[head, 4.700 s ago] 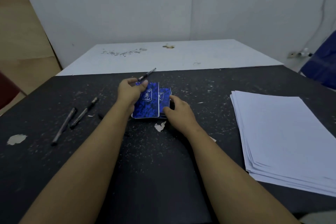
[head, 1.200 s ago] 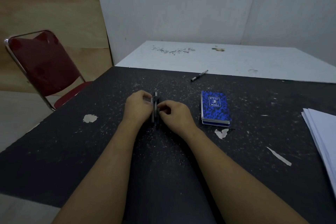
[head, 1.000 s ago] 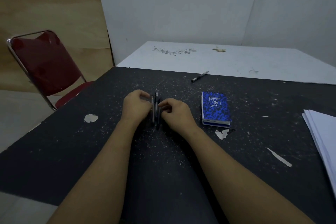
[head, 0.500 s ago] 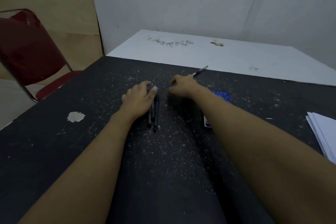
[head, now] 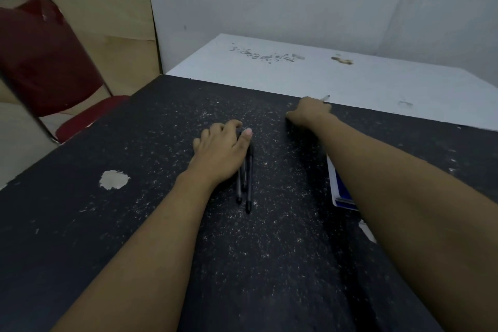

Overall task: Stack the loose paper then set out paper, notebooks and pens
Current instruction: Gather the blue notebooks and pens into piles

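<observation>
Pens [head: 248, 183] lie two beside left hand [head: 219, 155], another pen [head: 325, 97] at right hand [head: 310, 113].

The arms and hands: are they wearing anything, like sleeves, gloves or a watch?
No. The left arm and right arm are bare, no sleeves in view. The left hand and right hand have no gloves, and I see no watch or rings.

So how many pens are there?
4, I think: three pens together by the left hand, one pen poking past the right hand. Hands may hide more.
</observation>
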